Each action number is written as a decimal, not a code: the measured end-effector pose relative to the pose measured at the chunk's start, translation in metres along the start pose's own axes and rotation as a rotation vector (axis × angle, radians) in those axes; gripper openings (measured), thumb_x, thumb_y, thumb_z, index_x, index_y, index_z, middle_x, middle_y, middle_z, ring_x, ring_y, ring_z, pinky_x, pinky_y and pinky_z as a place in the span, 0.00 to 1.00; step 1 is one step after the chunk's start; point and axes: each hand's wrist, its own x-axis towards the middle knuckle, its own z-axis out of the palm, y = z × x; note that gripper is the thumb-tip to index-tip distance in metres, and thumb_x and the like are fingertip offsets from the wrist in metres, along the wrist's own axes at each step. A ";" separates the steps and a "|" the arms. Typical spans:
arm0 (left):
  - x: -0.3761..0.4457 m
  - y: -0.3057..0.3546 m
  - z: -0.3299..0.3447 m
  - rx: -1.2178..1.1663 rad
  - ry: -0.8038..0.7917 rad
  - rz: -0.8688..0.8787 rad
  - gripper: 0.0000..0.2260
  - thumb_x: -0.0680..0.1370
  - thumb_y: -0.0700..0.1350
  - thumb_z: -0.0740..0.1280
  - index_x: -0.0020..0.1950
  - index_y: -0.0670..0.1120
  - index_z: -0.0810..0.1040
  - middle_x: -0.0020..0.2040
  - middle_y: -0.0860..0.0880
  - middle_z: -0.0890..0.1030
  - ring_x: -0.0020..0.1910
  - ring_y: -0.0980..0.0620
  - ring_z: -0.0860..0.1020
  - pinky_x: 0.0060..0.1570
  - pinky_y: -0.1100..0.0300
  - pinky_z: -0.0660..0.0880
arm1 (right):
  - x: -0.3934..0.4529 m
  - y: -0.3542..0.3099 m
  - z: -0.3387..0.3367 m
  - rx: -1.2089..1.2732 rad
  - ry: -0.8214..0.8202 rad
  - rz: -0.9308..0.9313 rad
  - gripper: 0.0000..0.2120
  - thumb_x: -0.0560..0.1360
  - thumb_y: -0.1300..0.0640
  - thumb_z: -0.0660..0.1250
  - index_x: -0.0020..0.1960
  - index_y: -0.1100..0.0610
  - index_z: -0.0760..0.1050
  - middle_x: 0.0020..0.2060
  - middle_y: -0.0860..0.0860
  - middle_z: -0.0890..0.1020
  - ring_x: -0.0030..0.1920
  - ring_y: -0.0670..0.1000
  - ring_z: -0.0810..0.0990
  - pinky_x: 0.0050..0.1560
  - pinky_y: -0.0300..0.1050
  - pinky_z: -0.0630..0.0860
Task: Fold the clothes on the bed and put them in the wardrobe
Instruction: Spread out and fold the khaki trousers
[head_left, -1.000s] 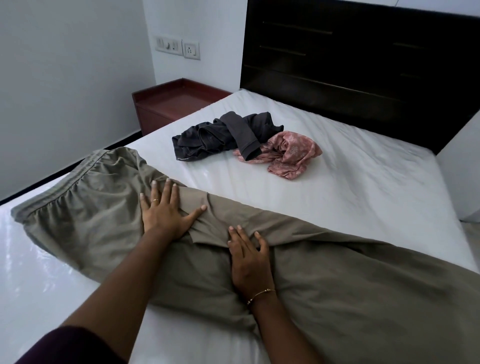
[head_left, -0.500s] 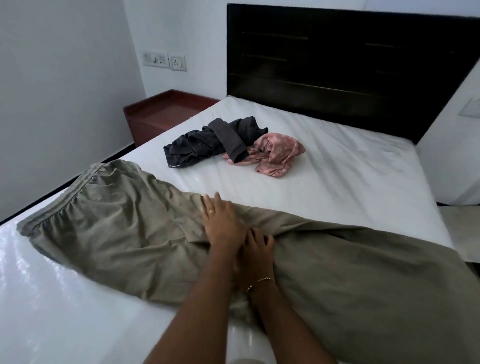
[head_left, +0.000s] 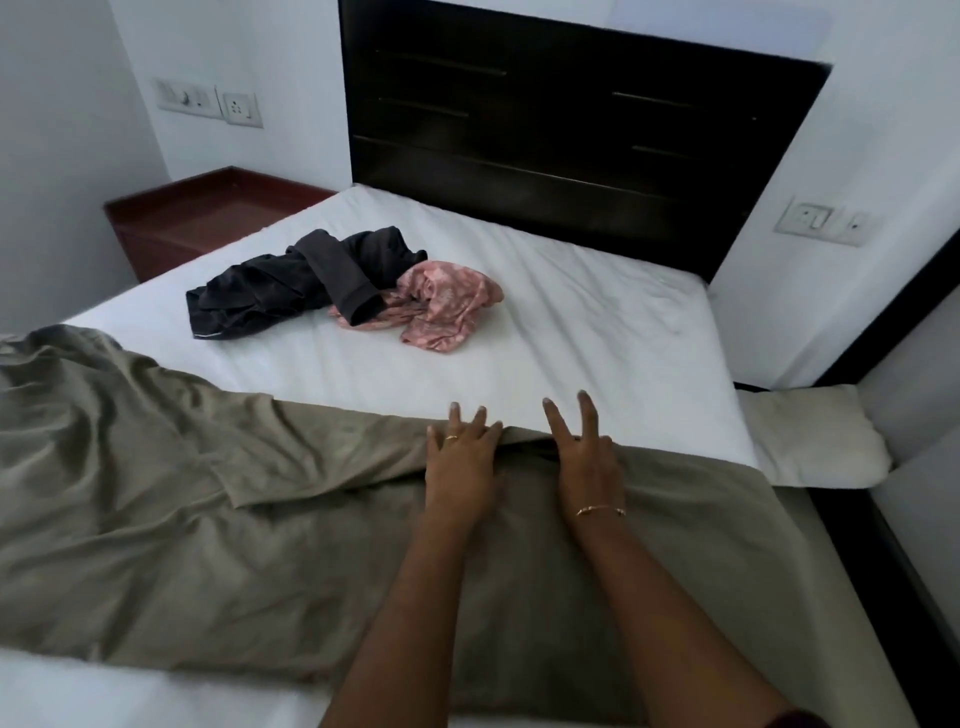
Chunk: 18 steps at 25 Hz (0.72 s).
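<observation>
Setting: a home bedroom. A bed (head_left: 597, 332) with a white fitted sheet filled the centre, backed at 12 o'clock by a dark wooden headboard (head_left: 571, 135). A reddish-brown bedside table (head_left: 208, 213) stood at 10 o'clock against white walls. Wall switch-and-socket plates were mounted at 11 o'clock (head_left: 208, 101) and 2 o'clock (head_left: 821, 221). Loose clothing lay on the sheet: olive trousers (head_left: 208, 519), a dark grey garment (head_left: 306, 280), a pink patterned garment (head_left: 447, 306).

Both hands flat on the olive trousers (head_left: 218, 519).
I see my left hand (head_left: 460, 470) and right hand (head_left: 587, 465) pressing the far edge on the bed (head_left: 597, 322).
</observation>
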 end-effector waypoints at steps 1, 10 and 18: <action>0.000 0.003 0.004 0.005 -0.005 0.020 0.30 0.78 0.49 0.66 0.81 0.58 0.66 0.83 0.56 0.63 0.84 0.46 0.51 0.80 0.38 0.54 | 0.007 0.006 -0.005 -0.047 -0.048 -0.090 0.44 0.87 0.71 0.72 0.95 0.37 0.73 0.86 0.56 0.78 0.54 0.63 0.86 0.53 0.62 0.97; 0.001 0.019 0.001 -0.065 0.067 0.148 0.15 0.79 0.49 0.66 0.66 0.59 0.79 0.61 0.60 0.83 0.58 0.49 0.74 0.48 0.53 0.75 | -0.022 0.053 -0.031 -0.125 -0.168 -0.055 0.21 0.83 0.68 0.75 0.71 0.49 0.84 0.59 0.56 0.84 0.45 0.65 0.91 0.42 0.58 0.94; 0.009 0.067 0.031 0.005 0.063 0.422 0.24 0.76 0.43 0.67 0.71 0.61 0.76 0.69 0.63 0.77 0.58 0.47 0.72 0.52 0.51 0.71 | -0.062 0.126 -0.064 -0.146 -0.071 0.089 0.24 0.81 0.64 0.77 0.74 0.50 0.91 0.69 0.57 0.83 0.62 0.66 0.82 0.62 0.65 0.97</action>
